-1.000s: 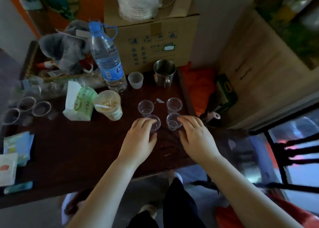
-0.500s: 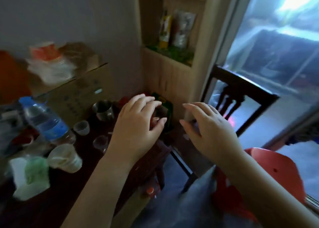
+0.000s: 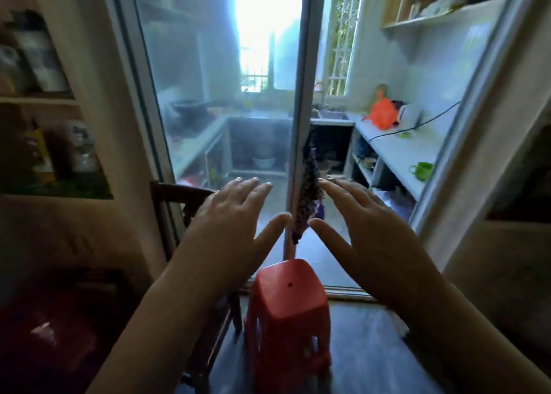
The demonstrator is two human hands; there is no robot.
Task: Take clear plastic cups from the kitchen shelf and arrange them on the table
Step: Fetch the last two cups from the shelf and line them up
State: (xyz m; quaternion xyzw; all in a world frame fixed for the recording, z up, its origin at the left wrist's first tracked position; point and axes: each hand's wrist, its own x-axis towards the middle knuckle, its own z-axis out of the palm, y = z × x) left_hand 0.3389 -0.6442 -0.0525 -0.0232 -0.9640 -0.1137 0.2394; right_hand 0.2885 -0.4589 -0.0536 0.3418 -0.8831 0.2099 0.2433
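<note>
A glass sliding door (image 3: pixel 214 95) with kitchen behind is faced. A red plastic stool (image 3: pixel 287 301) is seen below. Left hand (image 3: pixel 229 229) and right hand (image 3: pixel 369 232) are raised, fingers spread, nothing held. No clear plastic cups are visible.

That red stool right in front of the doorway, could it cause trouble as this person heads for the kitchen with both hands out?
Possibly, in two ways. The red stool stands squarely between the person and the gap beside the sliding glass door, so a foot could catch it. The dark cloth hanging on the door's edge could also snag the empty left hand or right hand on the way through.
</note>
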